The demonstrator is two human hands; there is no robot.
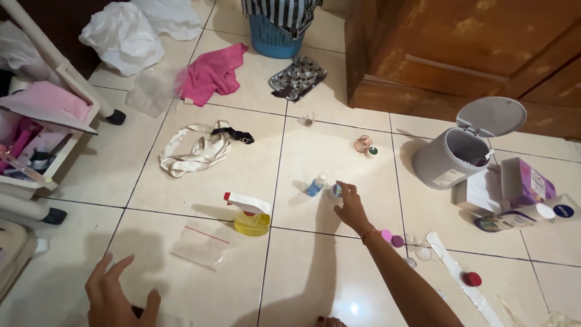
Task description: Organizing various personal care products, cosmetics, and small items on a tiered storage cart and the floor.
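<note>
Right hand reaches across the tiled floor, fingertips pinched on a small blue-capped bottle standing upright. A second small blue bottle stands just beside it. Left hand hovers open, fingers spread, near a clear zip bag.

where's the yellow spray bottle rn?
Head view, centre-left: the yellow spray bottle lies on the tiled floor, between the clear zip bag and the small blue bottle.

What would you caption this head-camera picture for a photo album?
Right hand picks a small bottle off the tiled floor amid scattered clutter.
</note>
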